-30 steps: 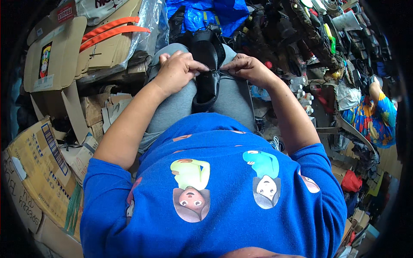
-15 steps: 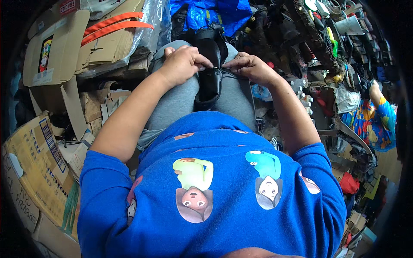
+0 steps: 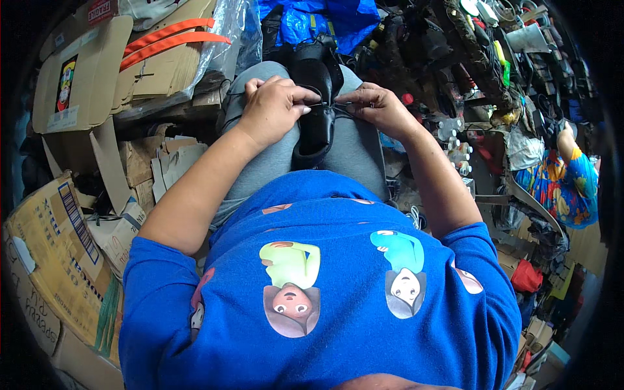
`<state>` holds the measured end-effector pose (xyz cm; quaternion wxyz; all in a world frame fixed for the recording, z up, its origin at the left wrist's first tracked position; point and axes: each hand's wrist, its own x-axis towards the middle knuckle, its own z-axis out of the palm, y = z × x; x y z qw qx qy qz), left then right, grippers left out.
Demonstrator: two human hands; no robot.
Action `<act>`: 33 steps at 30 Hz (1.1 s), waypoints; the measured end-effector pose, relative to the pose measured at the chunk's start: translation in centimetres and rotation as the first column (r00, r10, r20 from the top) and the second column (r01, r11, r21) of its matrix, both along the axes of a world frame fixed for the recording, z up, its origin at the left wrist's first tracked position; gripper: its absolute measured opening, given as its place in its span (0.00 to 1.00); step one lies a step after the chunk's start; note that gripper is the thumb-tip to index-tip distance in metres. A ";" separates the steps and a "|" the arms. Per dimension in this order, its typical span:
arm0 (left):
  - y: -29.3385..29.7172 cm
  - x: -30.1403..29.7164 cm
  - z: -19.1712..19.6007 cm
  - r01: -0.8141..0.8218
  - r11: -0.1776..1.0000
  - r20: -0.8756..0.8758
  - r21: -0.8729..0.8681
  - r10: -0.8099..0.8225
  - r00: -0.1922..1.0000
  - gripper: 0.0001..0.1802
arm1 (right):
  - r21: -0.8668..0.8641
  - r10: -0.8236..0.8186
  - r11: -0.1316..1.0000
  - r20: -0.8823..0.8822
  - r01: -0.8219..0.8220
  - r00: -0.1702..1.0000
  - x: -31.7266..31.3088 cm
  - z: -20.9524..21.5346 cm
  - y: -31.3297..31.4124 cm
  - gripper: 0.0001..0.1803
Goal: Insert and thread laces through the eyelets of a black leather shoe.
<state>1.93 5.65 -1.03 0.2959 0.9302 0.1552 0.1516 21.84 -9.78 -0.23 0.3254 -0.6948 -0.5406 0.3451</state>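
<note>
A black leather shoe [image 3: 316,133] lies lengthwise between my grey-clad thighs, its rounded end toward me. Over its middle, my left hand [image 3: 273,110] pinches a thin dark cord [image 3: 327,104] between thumb and forefinger. On the shoe's other side, my right hand [image 3: 380,108] has its thumb and fingertips pressed together on the cord too. A short stretch of cord runs between the two hands, close against the shoe. Whether it is a lace or a sewing thread I cannot tell. The shoe's far part shows dark, raised flaps.
Cardboard boxes [image 3: 58,227] and flattened cardboard with orange straps [image 3: 175,42] crowd my left. Beyond my knees lies a blue plastic sheet [image 3: 351,26]. To my right are small bottles [image 3: 460,156], heaped tools and scraps, and another person's arm [image 3: 567,140] beside colourful cloth.
My left hand has turned slightly and shifted a little to the right and down. Both hands still pinch at the shoe's middle, with the cord between them showing more plainly.
</note>
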 end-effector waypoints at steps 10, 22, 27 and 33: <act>0.4 -0.1 0.3 -0.027 0.998 0.054 -0.055 0.030 0.998 0.17 | -0.009 -0.033 0.999 0.004 0.033 0.999 -0.2 0.4 -0.2 0.18; 3.0 -0.2 0.9 0.233 0.964 -0.086 0.132 -0.223 0.971 0.10 | -0.029 0.019 0.999 0.056 -0.018 0.998 0.2 0.3 -0.1 0.17; 3.2 1.7 0.9 0.242 0.917 0.044 0.317 -0.269 0.962 0.10 | -0.035 0.025 0.999 0.017 -0.024 1.000 0.0 0.5 0.3 0.17; 3.6 0.5 1.1 0.332 0.904 -0.057 0.269 -0.329 0.942 0.10 | -0.017 0.025 1.000 0.019 -0.025 1.000 0.1 0.2 0.1 0.16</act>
